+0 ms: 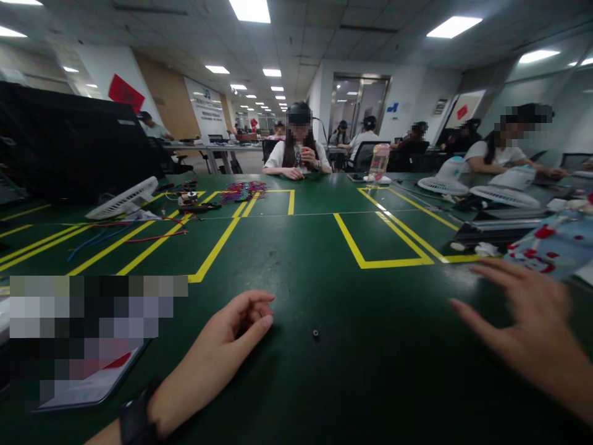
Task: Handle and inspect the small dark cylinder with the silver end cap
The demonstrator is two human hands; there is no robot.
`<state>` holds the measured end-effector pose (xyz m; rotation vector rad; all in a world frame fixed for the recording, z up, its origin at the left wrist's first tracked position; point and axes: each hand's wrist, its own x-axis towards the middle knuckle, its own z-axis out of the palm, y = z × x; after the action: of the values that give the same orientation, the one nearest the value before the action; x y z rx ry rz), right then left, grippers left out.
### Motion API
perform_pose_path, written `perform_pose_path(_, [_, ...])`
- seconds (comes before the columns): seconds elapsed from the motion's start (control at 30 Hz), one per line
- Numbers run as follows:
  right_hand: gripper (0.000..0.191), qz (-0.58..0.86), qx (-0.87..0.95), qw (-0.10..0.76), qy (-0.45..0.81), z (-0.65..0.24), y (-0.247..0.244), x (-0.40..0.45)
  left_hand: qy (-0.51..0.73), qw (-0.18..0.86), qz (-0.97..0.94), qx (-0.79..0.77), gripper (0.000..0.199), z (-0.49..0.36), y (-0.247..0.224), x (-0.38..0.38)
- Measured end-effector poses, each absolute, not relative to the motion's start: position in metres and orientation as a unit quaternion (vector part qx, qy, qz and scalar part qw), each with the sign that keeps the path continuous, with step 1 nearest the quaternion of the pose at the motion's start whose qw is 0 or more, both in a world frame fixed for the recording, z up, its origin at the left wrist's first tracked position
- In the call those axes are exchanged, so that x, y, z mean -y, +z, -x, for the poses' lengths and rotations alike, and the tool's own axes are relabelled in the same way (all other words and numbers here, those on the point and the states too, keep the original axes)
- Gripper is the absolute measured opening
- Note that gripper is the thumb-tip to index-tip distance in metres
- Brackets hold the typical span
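On the green table (296, 247), left of centre, rests my left hand (236, 327), its fingers curled with thumb and fingertips near each other; whether anything small is between them cannot be made out. A small dark ring-like piece (315, 334) lies on the table to the right of that hand, touched by neither hand. My right hand (519, 309) is at the right, slightly blurred, with thumb and fingers spread apart and nothing held. It is near a blue patterned bag (556, 238).
A monitor (78, 142), a white fan (125, 198) and tangled wires (243, 191) are at the left. White fans (504, 185), dark metal parts (486, 228) and a bottle (378, 164) are at the right. A person (299, 148) sits across the table.
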<state>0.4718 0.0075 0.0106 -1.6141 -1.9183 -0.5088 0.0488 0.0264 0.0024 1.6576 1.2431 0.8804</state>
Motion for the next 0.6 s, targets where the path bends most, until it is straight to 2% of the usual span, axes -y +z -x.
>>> perform_pose_path(0.07, [0.050, 0.516, 0.819, 0.247, -0.049, -0.409, 0.015, -0.009, 0.344, 0.425, -0.672, -0.499, 0.028, -0.048, 0.003, -0.025])
perform_pose_path(0.17, [0.045, 0.440, 0.862, 0.202, 0.149, -0.331, 0.009, -0.017, 0.331, 0.419, -0.678, -0.505, 0.030, -0.047, 0.005, -0.023])
perform_pose_path(0.27, [0.017, 0.402, 0.868, 0.204, 0.207, -0.292, 0.004, -0.025, 0.325, 0.413, -0.681, -0.510, 0.028, -0.048, 0.008, -0.021])
perform_pose_path(0.3, [0.014, 0.400, 0.868, 0.206, 0.211, -0.289, 0.005, -0.027, 0.324, 0.412, -0.681, -0.511, 0.027, -0.048, 0.009, -0.021])
perform_pose_path(0.43, [0.016, 0.450, 0.847, 0.231, 0.163, -0.332, 0.022, -0.024, 0.323, 0.409, -0.685, -0.510, 0.025, -0.048, 0.010, -0.020])
perform_pose_path(0.53, [0.018, 0.573, 0.775, 0.267, -0.009, -0.413, 0.039, -0.016, 0.323, 0.404, -0.691, -0.505, 0.024, -0.048, 0.008, -0.020])
perform_pose_path(0.6, [0.021, 0.687, 0.665, 0.265, -0.125, -0.477, 0.043, -0.010, 0.322, 0.399, -0.697, -0.501, 0.024, -0.048, 0.006, -0.020])
